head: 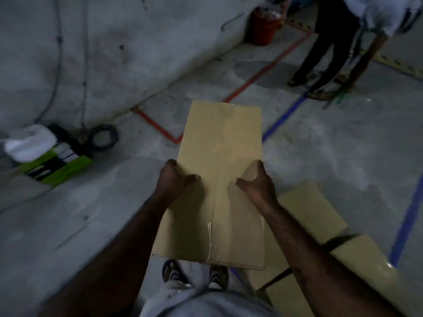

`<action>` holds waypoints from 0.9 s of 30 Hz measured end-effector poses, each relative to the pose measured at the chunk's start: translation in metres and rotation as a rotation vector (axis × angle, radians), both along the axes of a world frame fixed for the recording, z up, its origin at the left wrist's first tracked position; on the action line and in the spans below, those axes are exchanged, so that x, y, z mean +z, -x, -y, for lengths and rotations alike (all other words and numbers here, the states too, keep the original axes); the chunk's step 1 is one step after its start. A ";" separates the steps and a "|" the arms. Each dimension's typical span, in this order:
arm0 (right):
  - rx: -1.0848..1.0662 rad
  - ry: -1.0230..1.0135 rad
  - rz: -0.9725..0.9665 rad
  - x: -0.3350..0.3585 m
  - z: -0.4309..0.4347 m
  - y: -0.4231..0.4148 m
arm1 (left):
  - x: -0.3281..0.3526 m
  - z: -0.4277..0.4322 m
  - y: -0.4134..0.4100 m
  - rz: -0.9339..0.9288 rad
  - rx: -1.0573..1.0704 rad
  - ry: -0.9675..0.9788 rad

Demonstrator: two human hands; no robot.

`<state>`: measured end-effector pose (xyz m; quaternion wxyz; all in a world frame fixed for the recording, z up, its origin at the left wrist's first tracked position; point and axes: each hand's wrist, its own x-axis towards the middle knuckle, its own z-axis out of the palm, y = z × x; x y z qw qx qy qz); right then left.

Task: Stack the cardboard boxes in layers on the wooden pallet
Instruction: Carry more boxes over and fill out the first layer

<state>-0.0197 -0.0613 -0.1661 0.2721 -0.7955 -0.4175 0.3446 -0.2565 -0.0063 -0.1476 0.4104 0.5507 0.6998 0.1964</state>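
Currently the long tan cardboard box (219,156), sealed along its centre seam with clear tape, is carried clear of the grey concrete floor (332,156) in front of the body. The left hand (175,179) grips its left edge and the right hand (257,185) grips its right edge, with thumbs on the top face and fingers curled over the sides. Both holds sit on the near half, so the far end overhangs unsupported.

The step in hand appears to be transport to the wooden pallet, which is not in view. For a sound carry, the carrier should hold the box level and close to the torso. If the far end sags, the hands should shift toward mid-length.

More tan cardboard boxes (309,209) lie on the floor at the lower right, near the feet, and should be stepped around. A second person (332,46) stands well apart at the upper right.

On arrival, the box should be set flush with any box already laid, edges aligned, before release.
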 end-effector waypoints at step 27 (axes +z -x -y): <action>1.336 0.004 0.062 0.020 -0.008 0.554 | -0.010 0.276 0.431 0.184 1.350 0.012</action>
